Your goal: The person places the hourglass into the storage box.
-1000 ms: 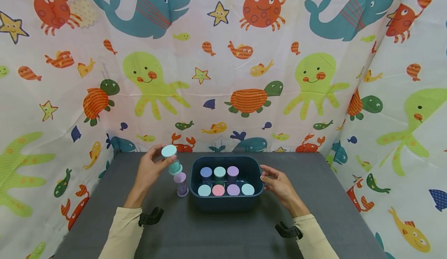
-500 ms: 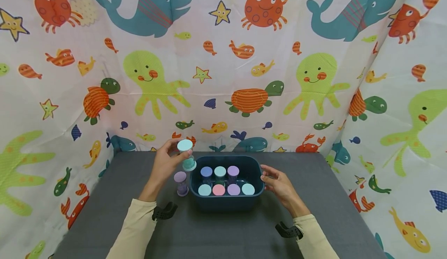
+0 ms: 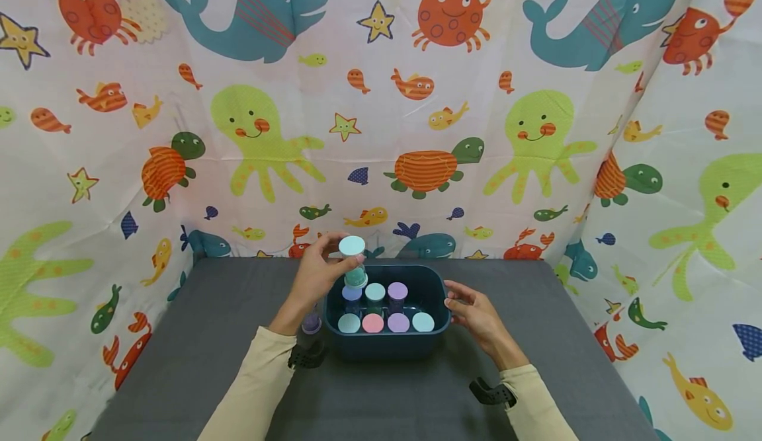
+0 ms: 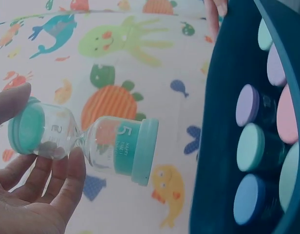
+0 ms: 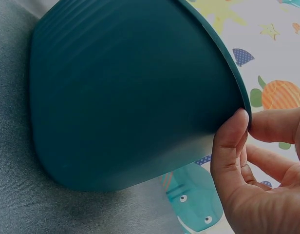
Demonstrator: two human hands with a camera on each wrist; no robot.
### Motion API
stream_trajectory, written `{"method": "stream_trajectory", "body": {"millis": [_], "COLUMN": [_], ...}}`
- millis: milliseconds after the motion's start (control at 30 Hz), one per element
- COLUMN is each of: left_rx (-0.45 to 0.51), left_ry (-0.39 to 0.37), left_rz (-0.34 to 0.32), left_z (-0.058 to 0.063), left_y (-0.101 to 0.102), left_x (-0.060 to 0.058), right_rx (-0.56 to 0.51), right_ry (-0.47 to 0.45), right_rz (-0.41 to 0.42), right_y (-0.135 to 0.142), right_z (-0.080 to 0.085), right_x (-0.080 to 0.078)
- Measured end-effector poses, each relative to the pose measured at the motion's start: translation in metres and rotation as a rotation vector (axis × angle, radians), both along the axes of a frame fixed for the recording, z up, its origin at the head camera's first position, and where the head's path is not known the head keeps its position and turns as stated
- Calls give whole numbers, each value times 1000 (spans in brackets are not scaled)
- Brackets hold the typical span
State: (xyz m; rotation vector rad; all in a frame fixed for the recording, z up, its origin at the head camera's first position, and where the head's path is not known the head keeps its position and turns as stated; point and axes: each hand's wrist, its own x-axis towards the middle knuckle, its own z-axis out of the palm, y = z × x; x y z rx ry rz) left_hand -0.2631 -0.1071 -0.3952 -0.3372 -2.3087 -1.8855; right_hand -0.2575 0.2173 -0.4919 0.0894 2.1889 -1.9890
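Note:
My left hand holds a teal-capped hourglass by one end, between thumb and fingers. Its clear glass bears a "5" and has teal sand inside. In the head view the hourglass is upright above the back left of a dark blue bin. Several hourglasses stand in the bin, among them a blue-capped one, a purple-capped one and a pink-capped one. My right hand pinches the bin's right rim between thumb and fingers, as the right wrist view shows.
One purple hourglass stands on the grey table left of the bin, mostly behind my left forearm. A curtain printed with sea animals hangs behind the table and along its sides.
My left hand has carried the teal hourglass rightward, from left of the bin to over its back left. My left forearm now covers much of the purple hourglass. The right hand stays put.

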Motion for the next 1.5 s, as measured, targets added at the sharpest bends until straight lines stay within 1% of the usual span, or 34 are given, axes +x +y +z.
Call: {"method": "stream_trajectory", "body": {"millis": [133, 233, 267, 400, 467, 500, 567, 800, 1000, 1267, 1367, 1500], "left_rx": [-4, -5, -6, -2, -7, -8, -18, -39, -70, -102, -104, -110], "left_ry": [-5, -8, -21, -35, -32, -22, -15, -58, -92, -126, -148, -158], "left_rz": [-30, -56, -66, -92, -106, -112, -127, -159, -146, -156, -156, -161], "left_z": [0, 2, 6, 6, 4, -1, -4, -14, -20, -29, -34, -42], "left_y": [14, 23, 26, 37, 42, 44, 49, 65, 78, 92, 96, 101], "left_x": [-1, 1, 4, 4, 3, -1, -3, -8, -13, -18, -21, -24], "right_rx": [11, 13, 13, 11, 9, 11, 11, 9, 7, -5, -6, 0], "right_ry": [-1, -2, -3, -2, -2, -2, -5, -3, 4, -1, -6, -13], "right_rz": [-3, -2, -2, -6, -8, -8, -9, -5, -3, 3, 0, -2], "right_y": [0, 0, -1, 0, 0, 0, 0, -1, 0, 0, 0, 0], "right_z": [0, -1, -1, -1, -2, -2, -1, 0, -1, -1, 0, 0], "right_x": [0, 1, 1, 1, 1, 1, 1, 2, 2, 1, 1, 1]}}
